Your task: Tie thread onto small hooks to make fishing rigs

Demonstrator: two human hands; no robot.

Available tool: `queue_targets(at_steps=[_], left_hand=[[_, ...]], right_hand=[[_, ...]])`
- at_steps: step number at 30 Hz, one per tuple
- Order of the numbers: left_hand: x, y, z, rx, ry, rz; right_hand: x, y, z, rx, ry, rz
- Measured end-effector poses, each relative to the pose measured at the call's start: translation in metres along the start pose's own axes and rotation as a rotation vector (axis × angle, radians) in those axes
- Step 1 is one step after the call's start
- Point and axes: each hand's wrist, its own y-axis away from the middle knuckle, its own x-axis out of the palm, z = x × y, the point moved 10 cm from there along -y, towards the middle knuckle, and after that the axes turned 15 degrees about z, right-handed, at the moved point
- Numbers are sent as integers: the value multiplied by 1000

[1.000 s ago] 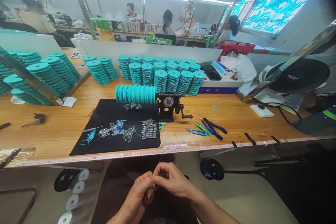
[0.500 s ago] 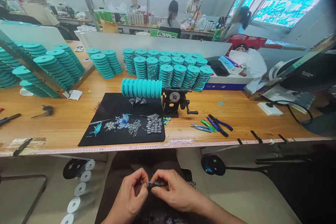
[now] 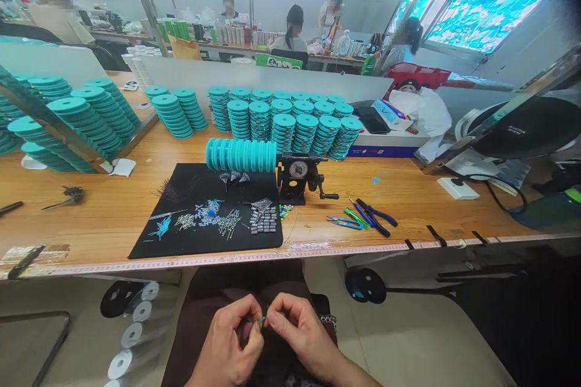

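Over my lap, my left hand (image 3: pixel 232 338) pinches a small blue piece (image 3: pixel 262 319) between thumb and fingertips. Close beside it, my right hand (image 3: pixel 302 332) has its thumb and forefinger pressed together at the piece's right side; what they grip is too small to make out. Beyond the hands, a black mat (image 3: pixel 181 242) on the table carries light blue strips (image 3: pixel 162 227), a pile of clear bits (image 3: pixel 207 213), small metal parts (image 3: pixel 229 224) and grey cylinders (image 3: pixel 264 221).
A black hand-cranked winder (image 3: pixel 297 176) holds a row of turquoise spools (image 3: pixel 240 155). Stacked turquoise spools (image 3: pixel 284 133) stand behind it. Pliers (image 3: pixel 376 217) and blue snips (image 3: pixel 345 222) lie to the right. Several people sit or stand in the background.
My right hand has turned and its fingers have drawn together into a tighter pinch; the dark shape seen in them earlier no longer shows. The view has shifted slightly.
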Motion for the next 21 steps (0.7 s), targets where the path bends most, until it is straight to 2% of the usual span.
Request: queue_targets(at_steps=[4,7,9,10,12,14,17,21], left_hand=[[-2,-2,-12,26,-90,47],[2,-9,-14,62,-133,210],[-7,-16,-7,44,-238,253],[-21,-21,-4,25,-341,193],[-56,-30,-3,3,-566,-16],[-85,-39,-8,39,-680,-157],[-126,-52,-11,67,-713,-258],[-200,-47,8,-59,-696,-455]], right_hand=[[-9,1,11,37,200,-17],[-15,1,16,42,248,-58],[-20,2,17,24,284,-109],[-24,3,17,21,307,-139],[-28,5,12,29,343,-173],[-30,6,7,31,357,-183],[-34,6,0,15,351,-210],[-39,5,-13,26,310,-240]])
